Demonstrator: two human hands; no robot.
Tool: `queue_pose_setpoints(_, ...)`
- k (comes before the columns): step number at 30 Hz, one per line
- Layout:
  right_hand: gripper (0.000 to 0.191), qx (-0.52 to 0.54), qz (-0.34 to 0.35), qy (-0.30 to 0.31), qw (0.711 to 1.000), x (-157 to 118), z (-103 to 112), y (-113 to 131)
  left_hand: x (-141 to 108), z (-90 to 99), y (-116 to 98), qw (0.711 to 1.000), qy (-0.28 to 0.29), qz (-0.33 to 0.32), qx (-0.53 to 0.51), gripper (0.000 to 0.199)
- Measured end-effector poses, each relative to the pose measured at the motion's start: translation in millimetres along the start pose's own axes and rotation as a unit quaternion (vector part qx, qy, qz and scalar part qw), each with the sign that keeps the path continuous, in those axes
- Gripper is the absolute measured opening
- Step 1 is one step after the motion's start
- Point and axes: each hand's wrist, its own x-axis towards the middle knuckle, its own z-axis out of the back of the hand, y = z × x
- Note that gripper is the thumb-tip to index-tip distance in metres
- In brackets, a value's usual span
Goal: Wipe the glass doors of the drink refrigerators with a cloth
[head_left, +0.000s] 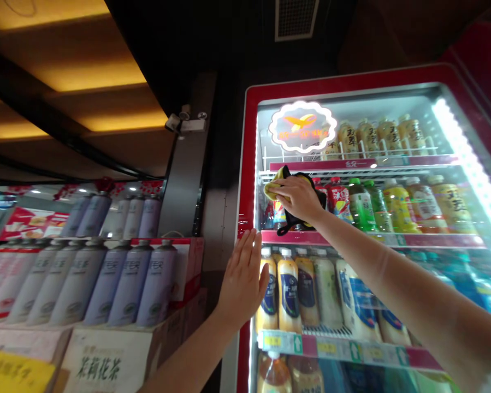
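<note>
My right hand (300,199) presses a yellow and black cloth (296,188) flat against the glass door of a red-framed drinks cooler (247,164), at about the height of the second shelf. My left hand (243,278) rests lower down with fingers straight, palm towards the door, at or very near the left edge of the glass. It holds nothing. Behind the glass stand rows of bottled drinks (288,289) on lit wire shelves, and the cloth hides a few of them.
Left of the cooler, a dark pillar (183,185) carries a metal bracket. Beyond it, large lilac and white bottle-shaped displays (118,284) stand on stacked cartons (101,360) printed with Chinese characters. A glowing logo sign (302,126) sits inside the cooler's top.
</note>
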Motion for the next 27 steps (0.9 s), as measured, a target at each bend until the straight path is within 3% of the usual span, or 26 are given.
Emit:
queue_pose_setpoints(3,0.037,-0.033,-0.081,-0.032,0.996,38,-12,3,-4,-2.0,1,1.0,-0.014,0.013,-0.005,0.07)
queue_pose_setpoints(5,0.039,-0.047,-0.1,-0.032,0.993,67,-22,10,-6,-4.3,2,0.999,-0.022,0.023,-0.002,0.068)
queue_pose_setpoints(8,0.041,-0.054,-0.075,-0.008,0.996,96,-33,21,-8,-8.1,4,0.999,-0.026,0.046,0.006,0.068)
queue_pose_setpoints(10,0.042,-0.056,-0.04,0.013,0.998,100,-36,24,-8,-10.2,5,0.998,-0.027,0.061,0.007,0.069)
queue_pose_setpoints(17,0.042,-0.037,0.089,0.094,0.991,55,-30,43,-6,-11.1,1,0.996,-0.019,0.088,0.009,0.067)
queue_pose_setpoints(27,0.045,-0.023,0.119,0.131,0.984,-4,-26,85,-51,18.7,10,0.995,0.057,0.082,0.007,0.064)
